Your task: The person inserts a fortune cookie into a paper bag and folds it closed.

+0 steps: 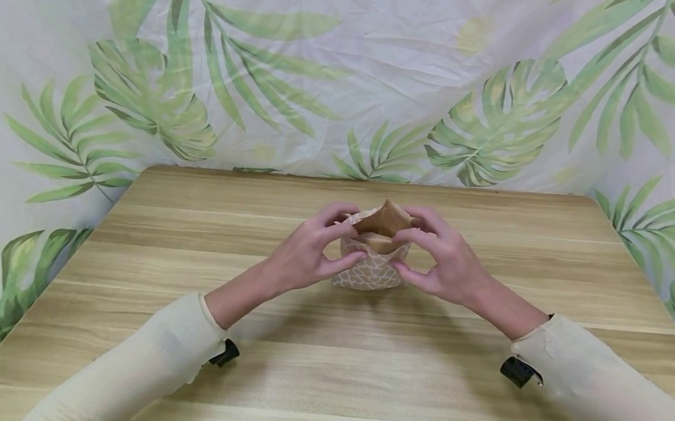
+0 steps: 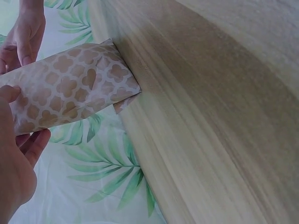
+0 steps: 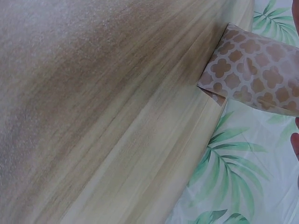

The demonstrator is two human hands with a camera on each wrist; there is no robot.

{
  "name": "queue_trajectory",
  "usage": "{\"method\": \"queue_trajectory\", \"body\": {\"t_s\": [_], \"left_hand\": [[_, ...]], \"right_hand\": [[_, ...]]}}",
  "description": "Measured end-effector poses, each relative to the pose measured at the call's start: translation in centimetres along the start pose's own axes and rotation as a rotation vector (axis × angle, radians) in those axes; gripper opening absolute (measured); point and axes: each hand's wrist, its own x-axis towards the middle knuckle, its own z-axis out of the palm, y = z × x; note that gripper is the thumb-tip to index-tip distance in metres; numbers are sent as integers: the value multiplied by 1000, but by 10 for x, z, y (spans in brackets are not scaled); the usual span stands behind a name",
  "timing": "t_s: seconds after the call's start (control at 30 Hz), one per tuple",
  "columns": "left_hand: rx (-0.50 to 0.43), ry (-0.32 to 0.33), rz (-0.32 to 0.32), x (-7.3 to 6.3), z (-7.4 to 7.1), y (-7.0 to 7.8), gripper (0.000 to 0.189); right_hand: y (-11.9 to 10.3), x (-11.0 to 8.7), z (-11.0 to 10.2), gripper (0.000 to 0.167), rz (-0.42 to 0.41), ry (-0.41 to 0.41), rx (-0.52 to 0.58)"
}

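A small brown paper bag (image 1: 370,271) with a white lattice pattern stands on the table, its mouth spread and the plain brown inside showing in the head view. My left hand (image 1: 308,251) holds the left side of the rim, thumb on the front and fingers around the side and back. On the opposite side, my right hand (image 1: 451,256) grips the rim in much the same way. The left wrist view shows the bag's patterned front (image 2: 70,86) with its base on the tabletop. In the right wrist view, only fingertips show at the right edge beside the bag (image 3: 257,70).
The wood-grain table (image 1: 359,384) reaches back to a white cloth (image 1: 396,70) printed with green leaves, which also hangs at both sides. Small black devices (image 1: 518,372) sit beneath both pale sleeves at the wrists.
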Motion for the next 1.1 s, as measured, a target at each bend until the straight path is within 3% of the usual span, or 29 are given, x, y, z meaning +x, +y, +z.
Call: {"method": "queue_trajectory", "body": {"t_s": [0.4, 0.53, 0.67, 0.77, 0.83, 0.97, 1.1], "left_hand": [[-58, 4, -2, 0, -1, 0, 18], [-103, 31, -1, 0, 0, 1, 33], [-175, 56, -13, 1, 3, 0, 65], [-240, 58, -72, 3, 6, 0, 89], [-291, 55, -130, 4, 9, 1, 96], [-380, 74, -262, 5, 13, 4, 92], [-435, 131, -360, 6, 16, 7, 84]], "right_hand": [[-1, 3, 0, 33, 19, -25, -1], [-2, 4, 0, 49, 46, -6, 44], [-2, 5, 0, 76, 88, 19, 97], [-3, 6, 2, 89, 154, 33, 134], [-4, 6, 4, 92, 220, 42, 159], [-8, 5, 7, 91, 356, 74, 232], [-10, 5, 11, 87, 426, 128, 337]]}}
